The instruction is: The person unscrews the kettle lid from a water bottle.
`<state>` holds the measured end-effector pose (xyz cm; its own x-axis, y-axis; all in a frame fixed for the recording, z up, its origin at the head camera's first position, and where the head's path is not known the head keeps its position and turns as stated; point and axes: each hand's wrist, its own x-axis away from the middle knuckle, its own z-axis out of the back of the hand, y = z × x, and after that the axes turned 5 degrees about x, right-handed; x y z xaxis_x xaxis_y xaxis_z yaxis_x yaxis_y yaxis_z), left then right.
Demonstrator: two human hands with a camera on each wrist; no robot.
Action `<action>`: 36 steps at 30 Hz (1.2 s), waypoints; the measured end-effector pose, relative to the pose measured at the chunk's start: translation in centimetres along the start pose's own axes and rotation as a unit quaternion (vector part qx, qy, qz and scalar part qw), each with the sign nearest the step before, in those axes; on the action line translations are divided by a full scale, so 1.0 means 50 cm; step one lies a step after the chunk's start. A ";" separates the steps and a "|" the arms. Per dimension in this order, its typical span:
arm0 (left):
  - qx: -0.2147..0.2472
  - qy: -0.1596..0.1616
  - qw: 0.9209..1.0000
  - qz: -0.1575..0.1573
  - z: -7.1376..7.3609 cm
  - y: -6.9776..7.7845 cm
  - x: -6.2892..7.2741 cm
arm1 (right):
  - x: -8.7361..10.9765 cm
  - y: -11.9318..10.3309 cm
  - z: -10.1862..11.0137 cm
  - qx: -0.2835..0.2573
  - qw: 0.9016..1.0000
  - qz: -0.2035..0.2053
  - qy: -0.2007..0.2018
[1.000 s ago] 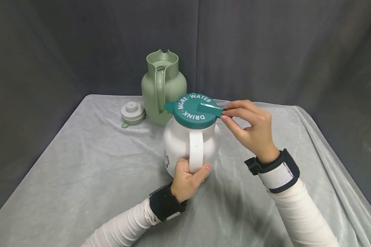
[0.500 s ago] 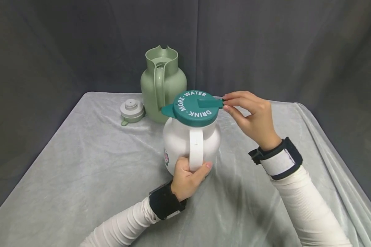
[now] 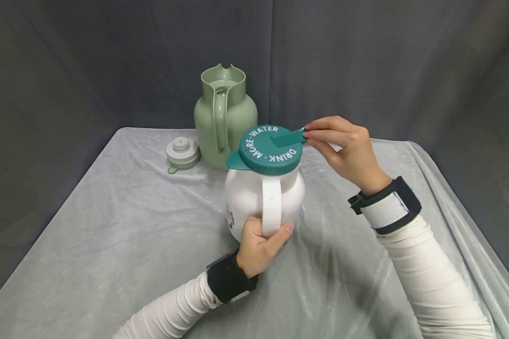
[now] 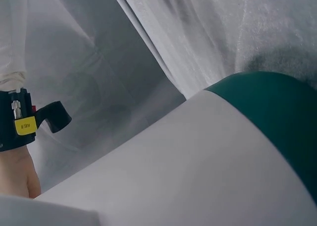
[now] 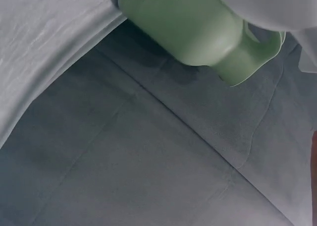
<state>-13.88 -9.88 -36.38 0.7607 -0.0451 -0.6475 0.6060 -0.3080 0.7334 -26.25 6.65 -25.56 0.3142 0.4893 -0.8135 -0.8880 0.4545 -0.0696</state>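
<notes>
A white jug (image 3: 242, 200) stands at the middle of the table in the head view, topped by a teal lid (image 3: 260, 157) lettered "DRINK MORE WATER". My left hand (image 3: 258, 249) grips the lower part of the jug's white handle (image 3: 272, 200), thumb across it. With fingertips and thumb, my right hand (image 3: 347, 148) pinches the outer end of the lid's lever (image 3: 287, 138), which points right and slightly away. The lid's spout (image 3: 236, 162) juts out to the left. The jug's body (image 4: 163, 171) and a dark green part (image 4: 277, 117) fill much of the left wrist view.
Behind the jug stands a light green jug (image 3: 239, 120) without a lid, its handle facing me. To its left lies a grey-white stopper (image 3: 182, 151) with a green tab. A grey cloth (image 3: 110, 212) covers the table, and dark curtains (image 3: 343, 61) hang behind.
The lid has turned counterclockwise, its lever swinging away from me and its spout coming nearer. My right hand moved away from me with the lever; my left hand kept its grip.
</notes>
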 end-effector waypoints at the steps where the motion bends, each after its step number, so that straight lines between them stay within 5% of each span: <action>1: 0.000 -0.001 1.000 0.000 0.000 0.000 0.000 | -0.002 0.001 0.001 0.005 1.000 0.007 -0.008; 8: 0.000 0.003 1.000 0.008 -0.002 -0.001 0.007 | -0.018 0.009 -0.005 0.010 0.998 0.009 -0.058; 28: -0.009 0.001 1.000 0.015 -0.004 -0.005 0.006 | -0.039 0.020 -0.012 0.010 0.995 0.018 -0.097; 33: -0.015 0.005 1.000 0.018 -0.005 -0.007 0.005 | -0.049 0.021 -0.012 0.002 0.993 -0.009 -0.118; 36: -0.017 0.003 1.000 0.020 -0.005 -0.009 0.002 | -0.064 0.014 -0.004 0.009 0.990 -0.063 -0.123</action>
<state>-14.03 -9.48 -36.72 0.7855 -0.0502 -0.6168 0.5832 -0.2730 0.7650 -27.94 5.24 -23.13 0.4963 0.5933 -0.6337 -0.8309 0.5361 -0.1489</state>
